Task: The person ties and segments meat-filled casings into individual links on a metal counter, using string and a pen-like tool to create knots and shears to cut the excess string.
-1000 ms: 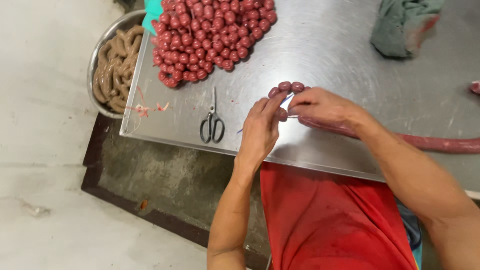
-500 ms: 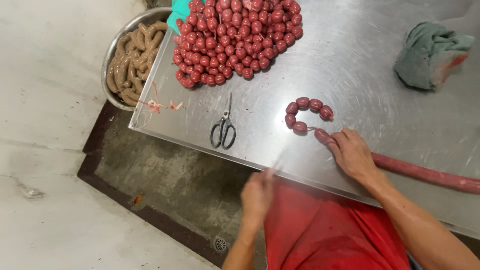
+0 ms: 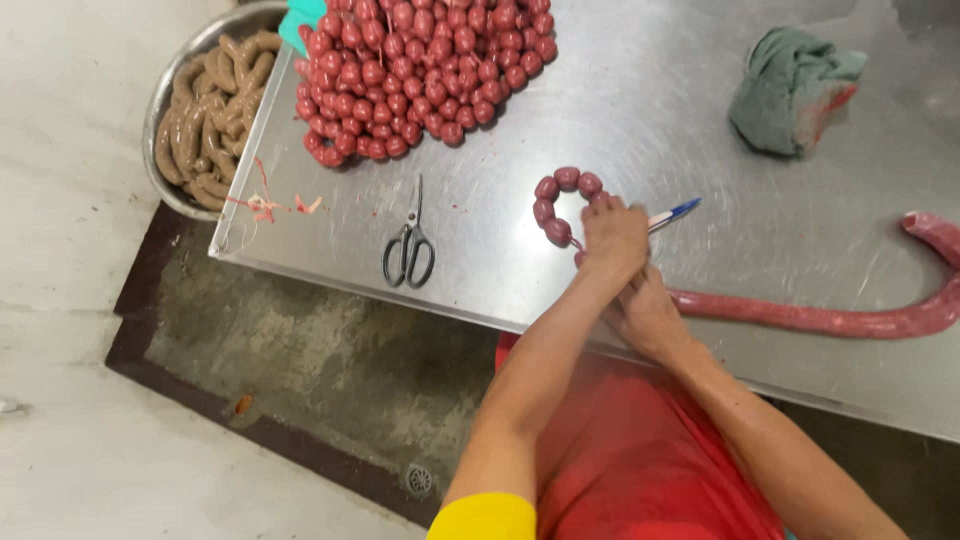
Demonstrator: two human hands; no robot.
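Observation:
My left hand (image 3: 612,235) rests on the steel table (image 3: 700,130), closed around a white and blue pen (image 3: 672,212) that sticks out to the right. It touches the end of a short curved chain of small red sausage links (image 3: 556,200). Just below it, partly under my left forearm, my right hand (image 3: 645,310) grips the near end of a long unlinked red sausage (image 3: 830,320). That sausage runs right along the table and curls up at the far end.
A big pile of tied red links (image 3: 420,70) lies at the table's back left. Black scissors (image 3: 408,250) lie near the front edge, with red string scraps (image 3: 265,205) at the corner. A metal bowl of pale sausages (image 3: 165,100) sits beside the table. A green cloth (image 3: 790,90) lies at the back right.
My left hand was below the table edge half a second ago; it has come back up onto the links, now with the pen. My right hand stayed on the long sausage.

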